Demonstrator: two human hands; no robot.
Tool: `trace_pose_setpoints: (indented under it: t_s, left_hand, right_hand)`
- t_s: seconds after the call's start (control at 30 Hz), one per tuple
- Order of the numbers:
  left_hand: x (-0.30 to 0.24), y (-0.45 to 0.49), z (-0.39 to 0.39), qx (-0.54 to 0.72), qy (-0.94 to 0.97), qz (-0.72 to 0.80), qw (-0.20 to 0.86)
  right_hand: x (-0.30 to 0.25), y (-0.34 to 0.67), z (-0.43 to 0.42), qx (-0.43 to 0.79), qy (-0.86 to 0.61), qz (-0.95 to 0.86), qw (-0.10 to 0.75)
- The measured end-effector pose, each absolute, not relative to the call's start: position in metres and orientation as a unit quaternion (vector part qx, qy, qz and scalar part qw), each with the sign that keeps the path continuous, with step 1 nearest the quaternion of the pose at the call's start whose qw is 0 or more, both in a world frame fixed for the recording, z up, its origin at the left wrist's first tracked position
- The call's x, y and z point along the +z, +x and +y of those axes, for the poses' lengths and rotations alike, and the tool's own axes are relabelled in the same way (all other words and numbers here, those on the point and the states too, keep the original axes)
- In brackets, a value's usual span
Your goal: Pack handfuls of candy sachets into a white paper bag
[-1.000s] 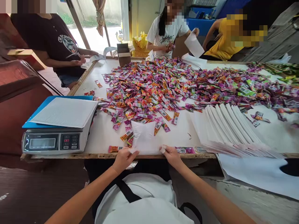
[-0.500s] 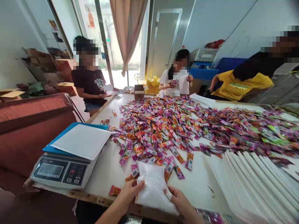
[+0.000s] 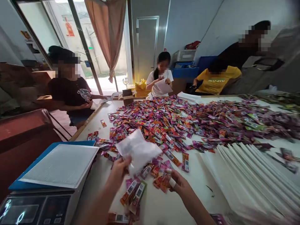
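My left hand [image 3: 120, 170] grips a white plastic bag [image 3: 138, 148] by its near edge, tilted over the front of the heap. Between the fingertips of my right hand [image 3: 179, 182] are a few small orange and red snack packets [image 3: 161, 182]; white tape wraps some of its fingers. Below the bag, several loose snack packets [image 3: 136, 193] lie on the white table [image 3: 161, 207]. A large heap of purple, orange and red snack packets [image 3: 161, 120] spreads beyond both hands.
A weighing scale [image 3: 35, 206] with a white tray [image 3: 61, 165] stands at the left. At the right is a stack of white bags [image 3: 246, 181]. Several people are around the table, one in a dark shirt [image 3: 70, 93] at the left. A small cardboard box [image 3: 127, 97] sits at the far edge.
The bag, held in both hands near the table edge, has moved forward and left in my left hand. My right hand has let go of it and now holds snack packets. The view has shifted right.
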State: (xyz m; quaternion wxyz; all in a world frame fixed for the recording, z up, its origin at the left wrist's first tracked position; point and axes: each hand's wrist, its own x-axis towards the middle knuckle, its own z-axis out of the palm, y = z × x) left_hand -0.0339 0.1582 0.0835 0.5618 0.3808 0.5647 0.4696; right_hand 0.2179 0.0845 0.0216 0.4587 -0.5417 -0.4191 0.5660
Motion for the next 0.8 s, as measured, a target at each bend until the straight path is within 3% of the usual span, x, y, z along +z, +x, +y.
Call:
trace_pose_setpoints:
  t_s: [0.13, 0.23, 0.33, 0.4, 0.5, 0.67, 0.8]
  left_hand:
    - [0.140, -0.040, 0.257, 0.611, 0.299, 0.490, 0.546]
    - [0.124, -0.036, 0.275, 0.605, 0.378, 0.510, 0.480]
    - [0.077, -0.034, 0.253, 0.486, 0.530, 0.577, 0.388]
    - [0.048, -0.034, 0.236, 0.406, 0.632, 0.602, 0.269]
    - [0.021, -0.030, 0.226, 0.310, 0.709, 0.624, 0.111]
    - [-0.001, -0.008, 0.220, 0.107, 0.766, 0.623, 0.115]
    - [0.009, -0.007, 0.203, 0.000, 0.804, 0.573, 0.158]
  right_hand:
    - [0.021, 0.217, 0.080, 0.603, -0.535, -0.414, 0.423]
    - [0.008, 0.226, 0.077, 0.576, -0.561, -0.419, 0.421]
    - [0.000, 0.251, 0.082, 0.531, -0.596, -0.426, 0.426]
    - [0.001, 0.276, 0.093, 0.464, -0.648, -0.439, 0.414]
    - [0.007, 0.309, 0.122, 0.323, -0.783, -0.409, 0.340]
    - [0.010, 0.315, 0.165, 0.214, -0.875, -0.407, 0.152]
    - [-0.001, 0.311, 0.167, 0.255, -0.840, -0.462, 0.128]
